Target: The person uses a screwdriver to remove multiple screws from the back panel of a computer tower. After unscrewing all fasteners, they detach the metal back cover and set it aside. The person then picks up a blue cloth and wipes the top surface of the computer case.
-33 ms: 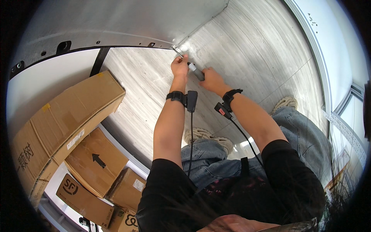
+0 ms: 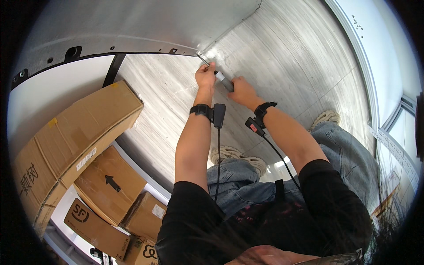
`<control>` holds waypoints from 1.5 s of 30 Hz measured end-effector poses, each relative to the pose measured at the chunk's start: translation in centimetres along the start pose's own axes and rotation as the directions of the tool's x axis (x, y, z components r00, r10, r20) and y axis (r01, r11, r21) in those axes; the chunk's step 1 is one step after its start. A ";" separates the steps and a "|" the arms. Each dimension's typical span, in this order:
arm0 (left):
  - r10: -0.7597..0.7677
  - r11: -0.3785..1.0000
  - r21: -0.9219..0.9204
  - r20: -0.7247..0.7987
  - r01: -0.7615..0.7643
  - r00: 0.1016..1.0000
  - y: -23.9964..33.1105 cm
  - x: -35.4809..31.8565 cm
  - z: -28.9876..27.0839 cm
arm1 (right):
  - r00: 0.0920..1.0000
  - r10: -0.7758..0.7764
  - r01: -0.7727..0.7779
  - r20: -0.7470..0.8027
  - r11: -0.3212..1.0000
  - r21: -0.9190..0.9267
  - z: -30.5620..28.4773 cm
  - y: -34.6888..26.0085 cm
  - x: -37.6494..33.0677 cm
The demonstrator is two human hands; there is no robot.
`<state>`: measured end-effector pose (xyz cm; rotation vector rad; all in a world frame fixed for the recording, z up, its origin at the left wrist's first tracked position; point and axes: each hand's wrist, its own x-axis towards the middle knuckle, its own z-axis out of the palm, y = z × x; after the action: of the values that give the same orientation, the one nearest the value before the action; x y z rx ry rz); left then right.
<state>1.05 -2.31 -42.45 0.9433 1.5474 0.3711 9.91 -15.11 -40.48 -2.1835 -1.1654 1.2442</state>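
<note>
My right hand (image 2: 243,91) is closed round the grey handle of a screwdriver (image 2: 226,83) with a pale collar. Its thin metal shaft slants up and to the left, to the lower corner of a large grey metal panel (image 2: 132,26). Fingers of my left hand (image 2: 205,76) are pinched on the shaft, just ahead of the collar. Where the tip meets the corner, the detail is too small to make out.
Cardboard boxes (image 2: 84,119) are stacked at the left, below a white panel with a black strip (image 2: 113,70). Pale wood-look floor (image 2: 287,57) spreads out beyond my hands. A white frame (image 2: 360,53) borders the right. Black cables (image 2: 219,154) hang from my wrist straps.
</note>
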 end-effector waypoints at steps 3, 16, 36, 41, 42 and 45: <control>0.007 1.000 0.022 0.013 -0.007 1.000 0.5 -0.3 0.0 | 1.000 0.013 -0.012 -0.020 1.000 0.027 0.2 0.4 -0.1; -0.022 0.998 0.050 -0.012 0.022 1.000 0.5 -0.3 -0.2 | 0.997 -0.079 0.079 0.009 0.996 0.047 1.1 1.3 0.2; -0.035 0.999 -0.005 0.013 0.035 0.999 1.7 -1.4 -0.6 | 0.984 -0.086 0.058 0.158 0.982 0.178 -0.4 0.8 0.1; -0.051 0.991 -0.122 0.044 0.056 0.998 1.4 -1.0 -0.5 | 0.990 -0.053 0.009 0.133 0.952 0.307 0.6 1.2 0.5; -0.055 0.991 -0.122 0.041 0.059 0.998 1.4 -1.0 -0.5 | 0.990 -0.071 0.034 0.119 0.957 0.287 0.7 1.2 0.6; -0.038 0.992 -0.116 0.007 0.038 0.999 1.5 -1.3 -0.6 | 0.983 -0.070 0.033 0.168 0.976 0.213 0.1 0.7 0.4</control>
<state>0.99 -2.14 -40.38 0.8225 1.5210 0.4272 10.23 -15.23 -41.16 -1.9114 -1.0928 1.4877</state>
